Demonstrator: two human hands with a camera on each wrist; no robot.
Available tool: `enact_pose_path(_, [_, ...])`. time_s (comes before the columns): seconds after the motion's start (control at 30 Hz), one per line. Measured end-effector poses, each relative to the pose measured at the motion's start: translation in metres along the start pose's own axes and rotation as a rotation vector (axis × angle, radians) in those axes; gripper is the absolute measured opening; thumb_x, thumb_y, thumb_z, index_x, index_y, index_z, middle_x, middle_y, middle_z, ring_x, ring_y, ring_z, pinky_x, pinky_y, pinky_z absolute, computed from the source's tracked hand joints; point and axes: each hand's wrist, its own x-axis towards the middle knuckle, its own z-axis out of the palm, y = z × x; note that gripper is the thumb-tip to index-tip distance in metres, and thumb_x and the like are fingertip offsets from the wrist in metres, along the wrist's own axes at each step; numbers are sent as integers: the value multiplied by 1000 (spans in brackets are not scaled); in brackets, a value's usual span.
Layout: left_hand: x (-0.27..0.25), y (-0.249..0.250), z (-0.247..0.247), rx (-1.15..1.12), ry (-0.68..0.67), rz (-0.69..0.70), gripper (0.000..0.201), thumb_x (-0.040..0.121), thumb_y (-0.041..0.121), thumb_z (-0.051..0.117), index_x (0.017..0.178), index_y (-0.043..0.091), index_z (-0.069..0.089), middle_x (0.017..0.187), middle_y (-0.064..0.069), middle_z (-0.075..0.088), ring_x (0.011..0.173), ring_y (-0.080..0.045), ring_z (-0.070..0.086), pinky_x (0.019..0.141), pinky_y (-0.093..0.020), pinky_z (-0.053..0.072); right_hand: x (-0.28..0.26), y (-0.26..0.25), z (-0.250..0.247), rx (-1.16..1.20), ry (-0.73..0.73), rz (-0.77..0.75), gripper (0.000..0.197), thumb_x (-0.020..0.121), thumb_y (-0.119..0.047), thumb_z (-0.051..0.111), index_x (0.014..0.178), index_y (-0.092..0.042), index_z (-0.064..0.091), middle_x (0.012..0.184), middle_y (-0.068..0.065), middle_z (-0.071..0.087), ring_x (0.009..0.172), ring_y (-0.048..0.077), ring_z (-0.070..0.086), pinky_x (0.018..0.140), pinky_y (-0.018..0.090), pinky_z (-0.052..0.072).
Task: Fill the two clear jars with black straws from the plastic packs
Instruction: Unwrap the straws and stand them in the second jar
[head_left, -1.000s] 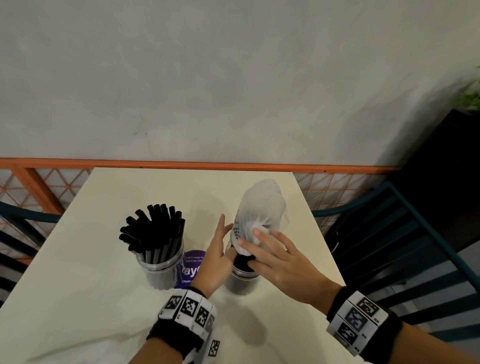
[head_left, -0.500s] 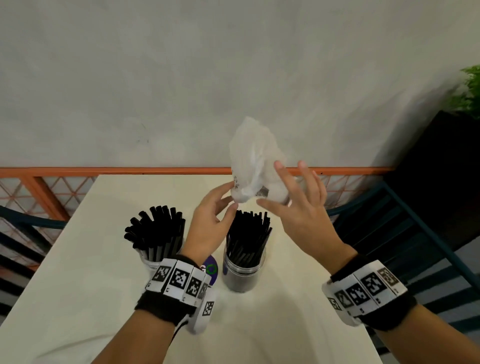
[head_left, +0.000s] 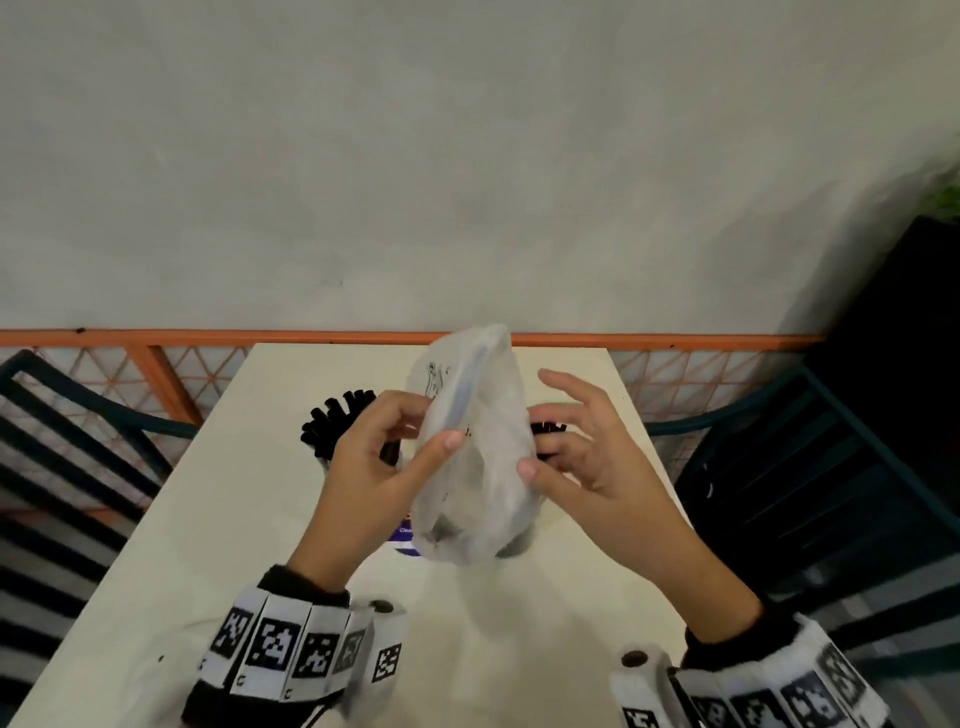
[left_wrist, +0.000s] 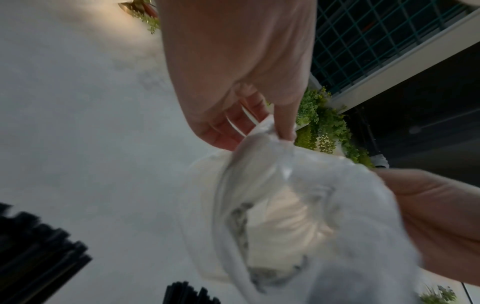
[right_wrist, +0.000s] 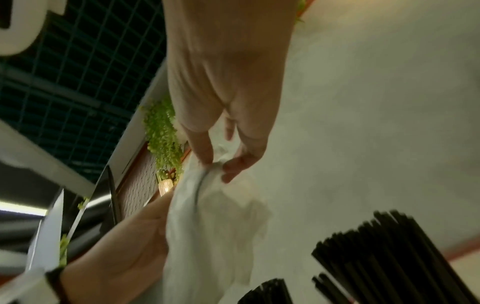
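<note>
Straws (head_left: 340, 415): two bunches; one empty pack (head_left: 475, 457), two hands pinching.

I face a bare grey plaster wall (head_left: 467, 156) behind my cream table (head_left: 156, 597), with an orange lattice railing (head_left: 171, 358) running along the wall's foot, dark teal slatted chairs (head_left: 831, 493) on either side, and green foliage (head_left: 948, 195) at the far right.

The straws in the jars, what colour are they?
Black. The straws stand bunched in the jar behind the left hand, clearest in the head view.
</note>
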Motion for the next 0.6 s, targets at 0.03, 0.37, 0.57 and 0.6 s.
enact_pose_path(0.03, [-11,2,-2,-10,-27,-5,15,71,40,66,79,29,60,87,-2,63,85,-24,62,76,-37,52,-6,2,2,55,-26,105,67,80,1,68,127,-38,40,106,1,61,86,11,65,78,26,55])
enact_pose_path(0.37, [-100,-32,-31,425,249,-139,27,68,8,47,72,34,42,71,1,42,60,-6,39,52,-14,32,-68,68,5,-389,209,364,35,67,16,43,62,-18,37,55,-4,35,52,13,28,43,15,26])
enact_pose_path(0.57, [-138,-36,0,69,229,-697,12,88,24,48,79,23,55,83,-2,62,73,-17,56,68,-29,46,-83,105,2,-52,109,757,20,82,6,44,76,-12,47,74,14,48,54,24,45,44,27,41])
enact_pose_path(0.6, [-142,-35,3,-55,193,-787,17,92,24,46,83,23,61,92,-5,67,80,-17,61,72,-33,49,-86,110,1,31,69,810,17,84,4,46,77,-10,49,81,17,50,59,26,51,47,28,47])
